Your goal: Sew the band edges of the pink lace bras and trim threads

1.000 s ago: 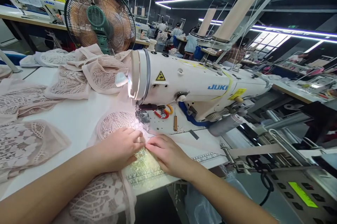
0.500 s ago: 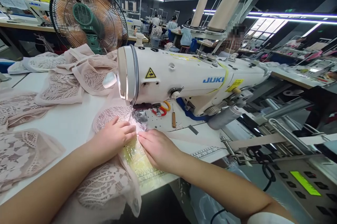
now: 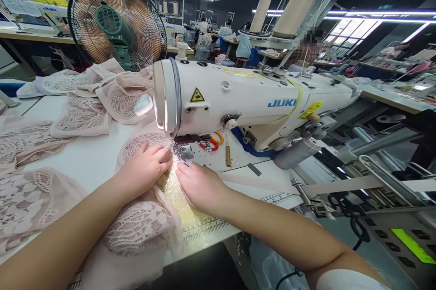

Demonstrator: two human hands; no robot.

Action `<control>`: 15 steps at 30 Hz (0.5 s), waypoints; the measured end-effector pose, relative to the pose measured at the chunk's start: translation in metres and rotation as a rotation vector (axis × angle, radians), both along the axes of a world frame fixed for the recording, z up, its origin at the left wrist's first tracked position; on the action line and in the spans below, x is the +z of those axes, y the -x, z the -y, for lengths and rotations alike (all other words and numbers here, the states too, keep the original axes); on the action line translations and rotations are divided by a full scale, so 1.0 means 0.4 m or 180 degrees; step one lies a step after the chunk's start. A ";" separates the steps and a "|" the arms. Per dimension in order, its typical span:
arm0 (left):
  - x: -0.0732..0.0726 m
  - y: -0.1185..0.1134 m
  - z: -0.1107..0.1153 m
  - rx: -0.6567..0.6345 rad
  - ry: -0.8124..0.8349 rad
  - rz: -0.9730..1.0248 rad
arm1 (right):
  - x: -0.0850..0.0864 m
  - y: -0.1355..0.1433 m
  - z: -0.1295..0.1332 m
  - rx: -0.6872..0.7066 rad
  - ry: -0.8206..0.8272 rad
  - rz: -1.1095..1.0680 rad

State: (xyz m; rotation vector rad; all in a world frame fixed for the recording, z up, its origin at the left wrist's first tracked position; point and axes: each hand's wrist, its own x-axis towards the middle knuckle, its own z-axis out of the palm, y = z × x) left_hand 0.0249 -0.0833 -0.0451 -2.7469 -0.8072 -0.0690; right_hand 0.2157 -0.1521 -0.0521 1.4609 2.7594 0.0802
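Observation:
A pale pink lace garment (image 3: 139,228) lies under the needle end of a white sewing machine (image 3: 211,94) and hangs over the table's front edge. My left hand (image 3: 146,169) presses on the lace just left of the needle, its fingers close together. Just right of and below the needle, my right hand (image 3: 197,185) has its fingers pinched at the garment's edge by the metal presser parts (image 3: 183,151). The fabric between its fingertips is mostly hidden. A yellowish shiny patch (image 3: 180,210) and a printed ruler strip (image 3: 204,227) show between the hands.
More lace pieces (image 3: 81,115) cover the table's left side. Red-and-yellow-handled scissors (image 3: 208,144) and a wooden-handled tool (image 3: 228,156) lie beneath the machine arm. A large fan (image 3: 116,22) stands behind. Metal tape guides (image 3: 384,181) and a control panel (image 3: 402,244) are at right.
My left hand has shifted slightly left and my right hand slightly up, near the presser parts. The garment below them has moved a little. The camera view has shifted slightly.

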 end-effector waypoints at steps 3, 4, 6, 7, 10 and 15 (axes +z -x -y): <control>-0.009 0.000 -0.006 -0.0110 -0.0259 0.0130 | -0.011 -0.005 0.004 0.0072 -0.0120 -0.0042; -0.011 -0.001 -0.007 -0.0147 -0.0342 0.0153 | -0.015 -0.007 0.005 0.0105 -0.0169 -0.0091; -0.014 -0.003 -0.009 -0.0223 -0.0449 0.0137 | -0.023 -0.011 0.006 0.0146 -0.0236 -0.0171; -0.015 -0.004 -0.010 -0.0259 -0.0463 0.0112 | -0.025 -0.013 0.006 0.0151 -0.0248 -0.0195; -0.018 -0.003 -0.010 -0.0330 -0.0371 0.0018 | -0.027 -0.016 0.006 0.0167 -0.0242 -0.0206; -0.020 0.001 -0.007 -0.0190 -0.0230 -0.0179 | -0.020 -0.019 0.007 0.0172 -0.0192 -0.0190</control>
